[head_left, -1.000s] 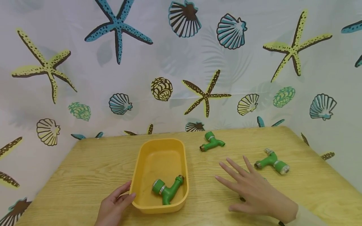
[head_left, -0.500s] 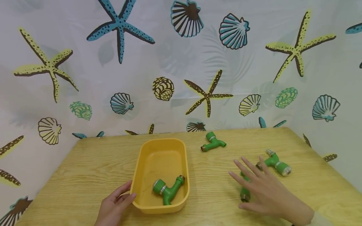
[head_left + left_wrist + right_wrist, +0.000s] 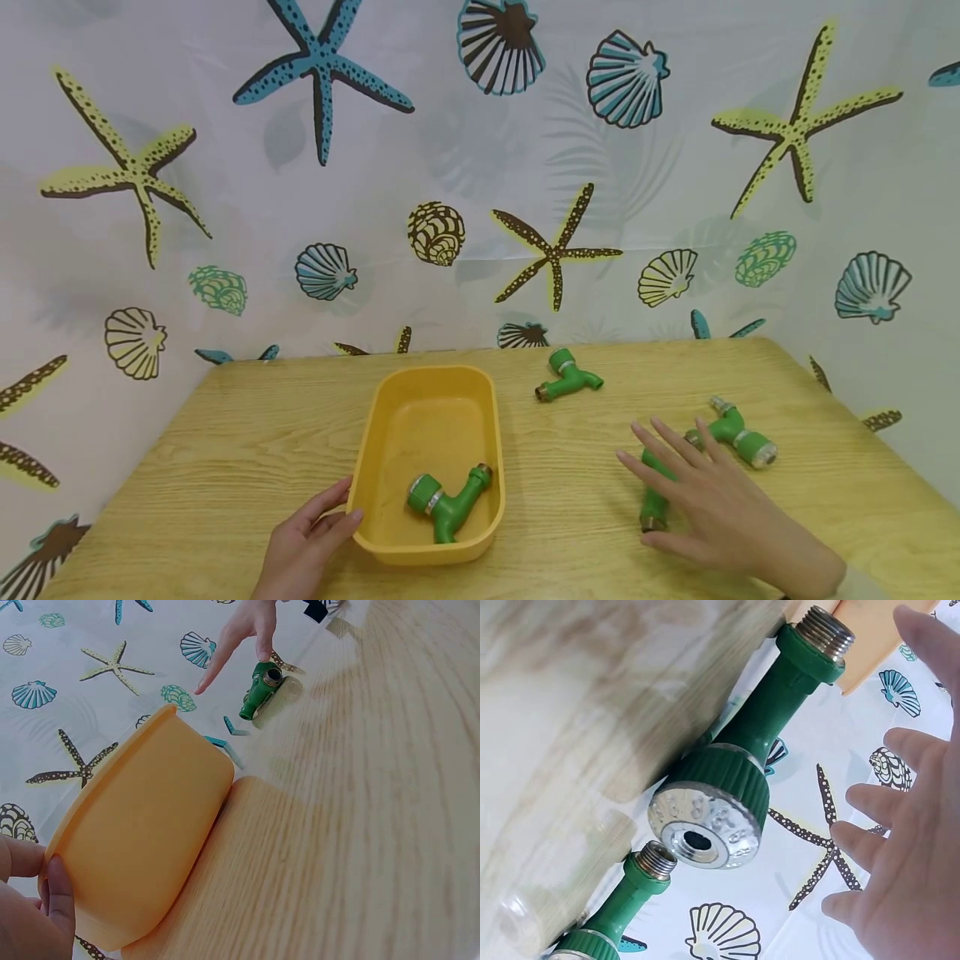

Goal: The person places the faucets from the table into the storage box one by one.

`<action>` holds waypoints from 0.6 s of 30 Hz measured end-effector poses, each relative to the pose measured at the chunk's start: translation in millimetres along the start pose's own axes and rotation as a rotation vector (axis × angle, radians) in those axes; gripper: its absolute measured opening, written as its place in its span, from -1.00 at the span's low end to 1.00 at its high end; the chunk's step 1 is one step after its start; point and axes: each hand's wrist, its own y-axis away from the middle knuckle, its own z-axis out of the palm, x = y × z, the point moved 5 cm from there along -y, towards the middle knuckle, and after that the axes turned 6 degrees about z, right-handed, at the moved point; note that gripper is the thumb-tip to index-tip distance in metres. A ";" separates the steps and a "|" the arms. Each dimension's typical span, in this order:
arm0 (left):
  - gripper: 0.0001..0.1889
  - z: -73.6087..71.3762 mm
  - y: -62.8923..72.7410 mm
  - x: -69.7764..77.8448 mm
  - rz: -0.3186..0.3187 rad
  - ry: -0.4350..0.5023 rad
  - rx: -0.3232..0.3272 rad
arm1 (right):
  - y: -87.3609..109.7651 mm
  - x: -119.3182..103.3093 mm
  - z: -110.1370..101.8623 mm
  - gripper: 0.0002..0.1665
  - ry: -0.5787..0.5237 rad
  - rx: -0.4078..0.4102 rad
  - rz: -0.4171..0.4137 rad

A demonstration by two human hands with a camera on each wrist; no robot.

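A: Reading from the left edge of the bench [image 3: 247, 450], what comes first?

B: The left hand [image 3: 303, 537]. Its thumb and fingers pinch the wall of the yellow tray [image 3: 435, 425] by its near left corner.

A: And inside?

B: The tray tap [image 3: 448, 507], green, lies at the near end, knob to the left, threaded end close by the right wall.

A: Past the tray?

B: The far tap [image 3: 570, 380], just in from the bench's far edge, where a shell-print cloth [image 3: 390, 287] rises.

A: The right hand [image 3: 723, 504]?

B: Spread wide, fingers straight, above the near tap [image 3: 655, 502], which lies between the tray and the bench's right edge. The right wrist view shows hand and tap apart.

A: Anything in the way?

B: The hand partly covers that tap from the head view. Beyond it, towards the right edge, lies the silver-capped tap [image 3: 735, 431], threaded end close to the near one; whether those two touch, I can't tell.
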 end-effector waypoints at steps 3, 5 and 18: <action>-0.36 0.2 -0.5 -0.1 0.001 -0.010 0.001 | 1.2 0.8 0.7 0.08 0.001 -0.003 0.004; -0.37 0.1 -1.0 -0.3 0.010 -0.019 0.001 | 1.8 1.2 1.4 0.07 0.002 -0.009 0.007; -0.36 0.0 0.8 -1.2 -0.007 0.012 -0.002 | 0.3 4.7 -3.6 -0.04 -0.017 -0.018 0.037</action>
